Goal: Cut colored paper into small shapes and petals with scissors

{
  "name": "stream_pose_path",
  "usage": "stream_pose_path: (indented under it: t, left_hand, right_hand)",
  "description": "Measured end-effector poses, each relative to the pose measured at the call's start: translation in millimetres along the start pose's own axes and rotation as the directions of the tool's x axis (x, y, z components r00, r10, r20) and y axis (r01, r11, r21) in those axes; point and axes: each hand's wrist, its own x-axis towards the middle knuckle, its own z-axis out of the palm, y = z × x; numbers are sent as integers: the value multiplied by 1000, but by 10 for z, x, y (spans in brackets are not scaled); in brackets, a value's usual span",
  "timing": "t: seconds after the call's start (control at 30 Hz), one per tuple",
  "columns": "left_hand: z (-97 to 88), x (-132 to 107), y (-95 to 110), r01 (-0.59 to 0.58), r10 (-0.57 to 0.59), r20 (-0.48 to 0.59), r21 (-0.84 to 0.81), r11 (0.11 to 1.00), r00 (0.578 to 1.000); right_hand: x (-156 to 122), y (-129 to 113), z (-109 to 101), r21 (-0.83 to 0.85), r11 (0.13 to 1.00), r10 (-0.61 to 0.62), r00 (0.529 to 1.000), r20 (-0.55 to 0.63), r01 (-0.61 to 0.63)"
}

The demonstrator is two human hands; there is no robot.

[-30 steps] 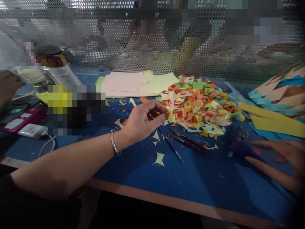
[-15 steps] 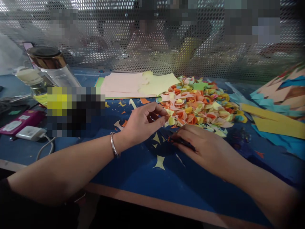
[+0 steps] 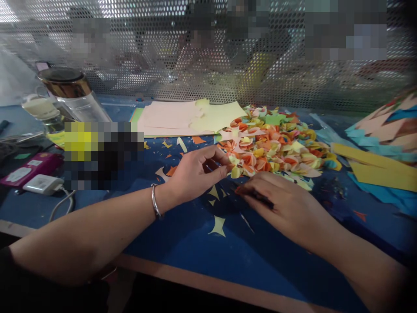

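Note:
My left hand (image 3: pixel 195 174), with a silver bangle on the wrist, pinches a small yellow folded paper piece (image 3: pixel 236 171) at the near edge of a heap of coloured folded paper pieces (image 3: pixel 276 143). My right hand (image 3: pixel 280 202) lies on the blue table (image 3: pixel 182 234) just right of it, fingers closed over dark-handled scissors (image 3: pixel 257 198) that lie on the table. Only a short part of the scissors shows under the fingers.
Pale pink and yellow paper sheets (image 3: pixel 182 117) lie behind my left hand. Stacks of cut coloured paper (image 3: pixel 381 148) sit at the right. A glass bottle (image 3: pixel 70 98), a white charger (image 3: pixel 42 184) and a pink phone (image 3: pixel 26 167) stand at the left. A perforated metal screen (image 3: pixel 208 56) closes the back.
My right hand came in from the far right and settled over the scissors by the heap. My left hand kept its pinch on the yellow piece and barely moved.

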Motion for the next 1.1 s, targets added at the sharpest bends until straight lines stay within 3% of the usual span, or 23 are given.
stream_pose_path:
  t: [0.13, 0.33, 0.7, 1.1]
  left_hand:
    - [4, -9, 16, 19, -18, 49, -12, 1000, 999]
    - [14, -40, 78, 36, -38, 93, 17, 999, 995]
    - [49, -59, 64, -86, 78, 93, 82, 993, 993]
    - [66, -61, 66, -94, 85, 80, 118, 989, 993]
  right_hand:
    - [-16, -56, -95, 25, 998, 57, 991, -120, -54]
    - [1, -108, -144, -26, 998, 43, 965, -260, -51]
    - [40, -95, -97, -25, 999, -32, 954, -297, 26]
    - [47, -113, -96, -21, 999, -41, 959, -281, 36]
